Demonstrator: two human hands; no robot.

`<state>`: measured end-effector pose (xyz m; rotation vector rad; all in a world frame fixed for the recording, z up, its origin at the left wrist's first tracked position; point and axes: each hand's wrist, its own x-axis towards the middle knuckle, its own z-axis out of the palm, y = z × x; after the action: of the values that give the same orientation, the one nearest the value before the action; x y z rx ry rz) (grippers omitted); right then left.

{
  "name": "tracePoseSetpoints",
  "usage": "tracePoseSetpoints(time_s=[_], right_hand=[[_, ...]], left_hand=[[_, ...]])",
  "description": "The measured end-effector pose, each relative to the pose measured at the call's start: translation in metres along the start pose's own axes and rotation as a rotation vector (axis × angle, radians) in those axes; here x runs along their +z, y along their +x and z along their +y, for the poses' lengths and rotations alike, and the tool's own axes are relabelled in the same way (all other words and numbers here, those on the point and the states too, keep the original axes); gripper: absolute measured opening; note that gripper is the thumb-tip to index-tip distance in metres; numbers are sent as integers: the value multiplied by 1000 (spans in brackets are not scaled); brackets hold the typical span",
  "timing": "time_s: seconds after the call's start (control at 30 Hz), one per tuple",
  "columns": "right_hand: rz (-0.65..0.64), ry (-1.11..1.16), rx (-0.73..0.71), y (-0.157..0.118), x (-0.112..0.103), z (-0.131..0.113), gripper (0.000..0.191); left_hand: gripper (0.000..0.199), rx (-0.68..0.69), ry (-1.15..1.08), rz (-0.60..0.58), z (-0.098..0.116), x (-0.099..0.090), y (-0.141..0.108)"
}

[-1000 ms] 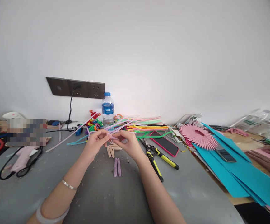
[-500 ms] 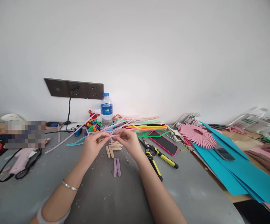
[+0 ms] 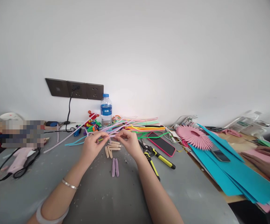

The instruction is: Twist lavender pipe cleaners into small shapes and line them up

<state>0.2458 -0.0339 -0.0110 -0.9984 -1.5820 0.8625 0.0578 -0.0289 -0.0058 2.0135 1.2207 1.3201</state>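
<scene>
My left hand [image 3: 95, 144] and my right hand [image 3: 128, 141] meet above the middle of the grey table. Both pinch a short purple pipe cleaner [image 3: 112, 136] stretched between the fingertips. Just below it lie several beige wooden sticks [image 3: 111, 149] in a loose group. Closer to me, two purple fuzzy pieces [image 3: 115, 168] rest side by side. Behind my hands spreads a pile of long pipe cleaners [image 3: 146, 128] in purple, blue, orange, yellow and green.
Yellow-handled pliers [image 3: 157, 155] and a pink-cased phone [image 3: 161, 144] lie right of my hands. A water bottle [image 3: 106, 110] stands by the wall. At left is a pink glue gun [image 3: 20, 160]; at right, blue paper [image 3: 233, 174] and another person's hands [image 3: 265, 158].
My hands keep their pinch on the purple pipe cleaner and have barely moved. The whole view has shifted slightly, so things at the right appear farther left.
</scene>
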Motion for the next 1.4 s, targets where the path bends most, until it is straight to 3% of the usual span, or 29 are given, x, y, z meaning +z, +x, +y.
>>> tracePoseSetpoints(time_s=[0.2, 0.33, 0.5, 0.63, 0.73, 1.0, 1.23, 1.4], right_hand=[[-36, 5, 65, 1, -3, -2, 22], [-150, -132, 76, 2, -13, -5, 26], [30, -46, 24, 5, -20, -2, 29], [170, -40, 16, 7, -20, 4, 32], [198, -16, 17, 8, -20, 6, 34], [186, -10, 0, 8, -19, 6, 34], [177, -32, -13, 7, -19, 5, 32], [152, -47, 10, 7, -19, 2, 31]], left_hand=[[14, 43, 76, -66, -9, 0, 2], [18, 150, 117, -256, -14, -4, 6], [19, 320, 136, -475, -7, -3, 4], [18, 323, 48, -712, 2, 5, -4], [13, 303, -9, -803, 4, 12, -7], [19, 311, 4, -863, 4, 20, -12], [42, 384, 95, -785, 3, 23, -15], [45, 367, 127, -632, -2, 21, -12]])
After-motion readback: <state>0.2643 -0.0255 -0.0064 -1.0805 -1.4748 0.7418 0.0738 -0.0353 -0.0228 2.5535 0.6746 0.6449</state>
